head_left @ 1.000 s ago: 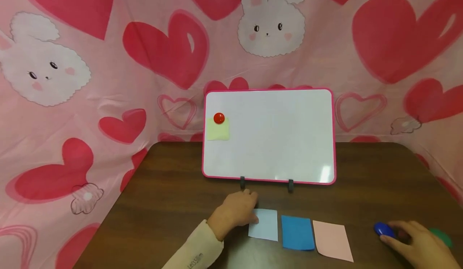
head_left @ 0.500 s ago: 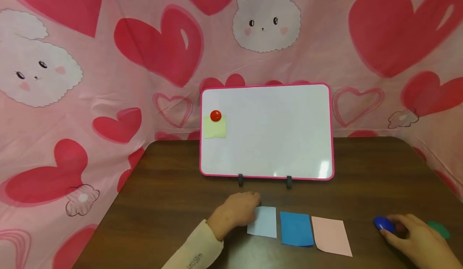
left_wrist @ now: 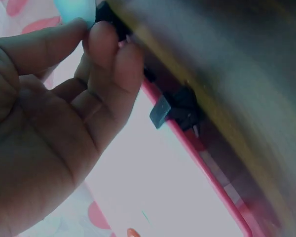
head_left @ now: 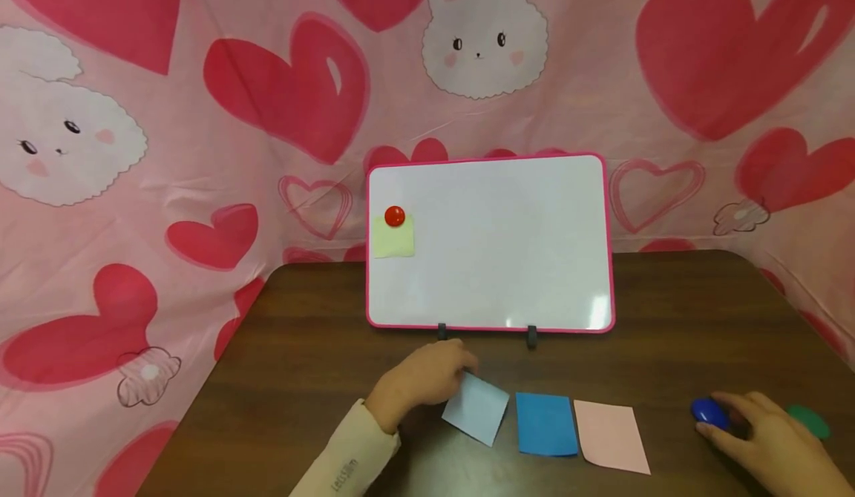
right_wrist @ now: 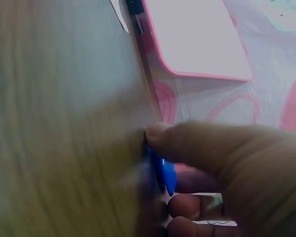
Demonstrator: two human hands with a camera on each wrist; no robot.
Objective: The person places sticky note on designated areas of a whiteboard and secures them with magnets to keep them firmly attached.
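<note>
My left hand (head_left: 417, 384) pinched pale blue note (head_left: 476, 408) by its corner, tilted on worktop (head_left: 300, 378). My right hand (head_left: 768, 441) gripped blue magnet (head_left: 706, 412); green magnet (head_left: 810, 420) just beyond it.

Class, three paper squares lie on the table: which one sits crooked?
The light blue paper, leftmost, gripped by the left hand; the others lie square.

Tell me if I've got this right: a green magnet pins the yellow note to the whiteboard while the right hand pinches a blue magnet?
Not quite. The magnet pinning the yellow note to the whiteboard is red, as the head view shows. The right hand does pinch the blue magnet.
</note>
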